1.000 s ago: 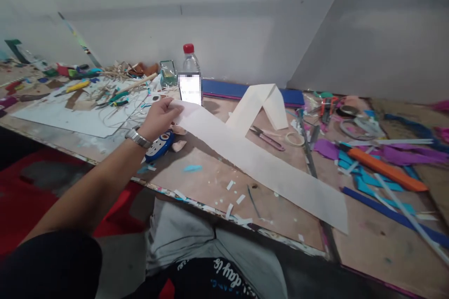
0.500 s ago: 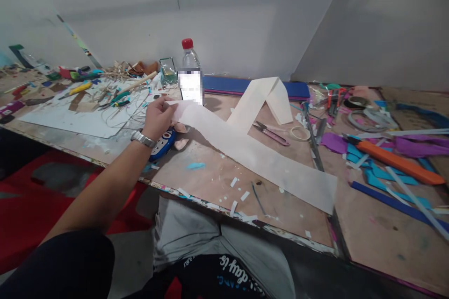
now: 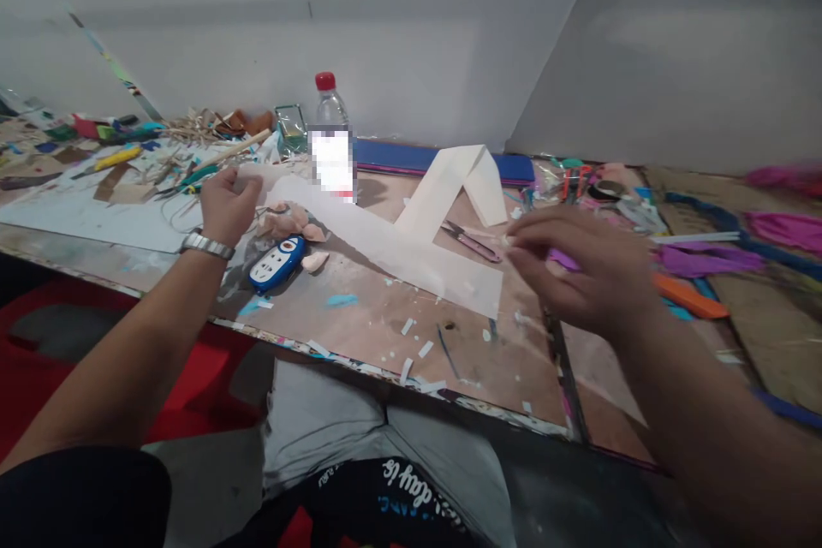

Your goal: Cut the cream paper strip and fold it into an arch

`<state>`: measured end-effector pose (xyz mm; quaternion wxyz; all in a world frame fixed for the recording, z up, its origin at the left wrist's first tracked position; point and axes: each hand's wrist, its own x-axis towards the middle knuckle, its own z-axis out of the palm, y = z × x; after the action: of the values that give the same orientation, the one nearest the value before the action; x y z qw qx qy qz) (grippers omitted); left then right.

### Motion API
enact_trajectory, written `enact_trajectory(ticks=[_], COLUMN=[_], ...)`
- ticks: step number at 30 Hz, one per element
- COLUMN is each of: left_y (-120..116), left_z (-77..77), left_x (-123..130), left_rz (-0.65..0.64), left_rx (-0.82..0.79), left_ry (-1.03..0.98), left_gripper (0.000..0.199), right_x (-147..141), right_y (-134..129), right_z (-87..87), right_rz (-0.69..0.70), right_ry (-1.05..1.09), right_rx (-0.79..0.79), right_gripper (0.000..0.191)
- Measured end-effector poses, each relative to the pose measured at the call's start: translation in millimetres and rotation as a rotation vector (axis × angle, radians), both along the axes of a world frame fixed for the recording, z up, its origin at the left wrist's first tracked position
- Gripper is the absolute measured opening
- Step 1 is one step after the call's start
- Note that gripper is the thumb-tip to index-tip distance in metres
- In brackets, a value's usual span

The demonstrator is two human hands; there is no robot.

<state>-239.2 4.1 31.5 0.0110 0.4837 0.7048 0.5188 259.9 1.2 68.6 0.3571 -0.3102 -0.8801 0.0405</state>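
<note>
My left hand [image 3: 231,201], closed in a pinch, holds the left end of a long white paper strip [image 3: 391,248]. The strip runs slantwise across the tabletop, its far end lying to the right. My right hand [image 3: 578,265] hangs over the right side of the table, thumb and fingers pinched together around a small pale bit that I cannot make out. Thread snips [image 3: 472,241] lie just left of those fingertips. A folded cream paper strip [image 3: 437,188] stands tented behind the white one. Below my left hand is a blue-and-white power strip [image 3: 277,264] beside crumpled pinkish scraps [image 3: 288,223].
A red-capped bottle [image 3: 332,107] stands behind a phone with a blurred screen [image 3: 332,161]. At the back lies a long blue case [image 3: 411,156]. Tools and scraps cover white sheets [image 3: 83,205] on the left. An orange cutter [image 3: 690,295] and purple paper [image 3: 710,259] lie right.
My left hand has moved left, dragging the white strip along. My right hand has come into view from the right, where a pale tape ring was visible before. The view has shifted slightly.
</note>
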Motion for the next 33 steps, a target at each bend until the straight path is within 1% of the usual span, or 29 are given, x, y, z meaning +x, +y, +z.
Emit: enact_trajectory(ticks=[2, 3, 4, 5, 7, 8, 9, 10, 12, 14, 15, 16, 17, 18, 19, 21, 23, 25, 28, 30, 33], left_y=[-5, -7, -9, -10, -13, -14, -16, -18, -20, -22, -21, -19, -17, -13, -10, -2, 4, 7, 6, 6, 6], left_z=[2.1, 3.0, 3.9, 4.8, 8.2, 11.1, 15.0, 19.6, 30.0, 38.4, 40.4, 40.6, 38.7, 35.0, 29.8, 16.8, 3.7, -7.2, -17.9, -22.3, -27.2], left_x=[-9, -13, -17, -19, -15, -8, 3, 18, 61, 113, 139, 165, 187, 206, 222, 240, 244, 241, 233, 231, 232], left_rz=[0.058, 0.081, 0.08, 0.078, 0.086, 0.092, 0.073, 0.016, -0.153, -0.407, -0.56, -0.703, -0.818, -0.903, -0.957, -1.0, -1.025, -1.072, -1.087, -1.09, -1.092], left_rx=[-0.141, -0.192, -0.238, -0.233, -0.088, 0.017, 0.099, 0.15, 0.211, 0.165, 0.119, 0.049, -0.022, -0.085, -0.142, -0.217, -0.238, -0.213, -0.173, -0.14, -0.101], left_ry=[0.167, 0.217, 0.253, 0.283, 0.418, 0.514, 0.582, 0.625, 0.666, 0.67, 0.698, 0.737, 0.786, 0.834, 0.868, 0.908, 0.923, 0.929, 0.865, 0.82, 0.782], left_gripper=[0.022, 0.022, 0.022, 0.023, 0.029, 0.032, 0.031, 0.029, 0.019, 0.015, 0.016, 0.018, 0.021, 0.024, 0.027, 0.028, 0.026, 0.028, 0.029, 0.03, 0.029], right_x=[3, 3, 2, 1, -3, -5, -7, -9, -13, -16, -17, -19, -20, -20, -21, -20, -17, -14, -9, -6, -3], right_y=[10, 16, 21, 25, 29, 29, 29, 28, 27, 26, 25, 25, 25, 25, 25, 27, 30, 33, 37, 38, 37], right_z=[-14.3, -23.3, -32.5, -41.1, -54.1, -58.0, -60.4, -61.7, -62.7, -63.9, -64.8, -65.8, -66.8, -67.5, -67.9, -67.7, -67.1, -67.0, -68.0, -68.6, -68.1], right_rz=[-0.014, -0.017, -0.006, -0.002, -0.018, -0.015, -0.003, 0.01, 0.02, 0.039, 0.055, 0.077, 0.099, 0.11, 0.121, 0.112, 0.069, -0.003, -0.081, -0.08, -0.056], right_ry=[-0.157, -0.236, -0.287, -0.328, -0.366, -0.385, -0.404, -0.413, -0.385, -0.333, -0.295, -0.264, -0.249, -0.235, -0.224, -0.207, -0.215, -0.239, -0.27, -0.286, -0.274], right_rx=[-0.102, -0.164, -0.207, -0.227, -0.211, -0.21, -0.214, -0.223, -0.244, -0.246, -0.243, -0.236, -0.229, -0.221, -0.211, -0.187, -0.159, -0.131, -0.097, -0.095, -0.114], right_gripper=[0.025, 0.03, 0.036, 0.041, 0.043, 0.04, 0.037, 0.032, 0.028, 0.024, 0.021, 0.02, 0.02, 0.019, 0.018, 0.019, 0.021, 0.023, 0.027, 0.026, 0.021])
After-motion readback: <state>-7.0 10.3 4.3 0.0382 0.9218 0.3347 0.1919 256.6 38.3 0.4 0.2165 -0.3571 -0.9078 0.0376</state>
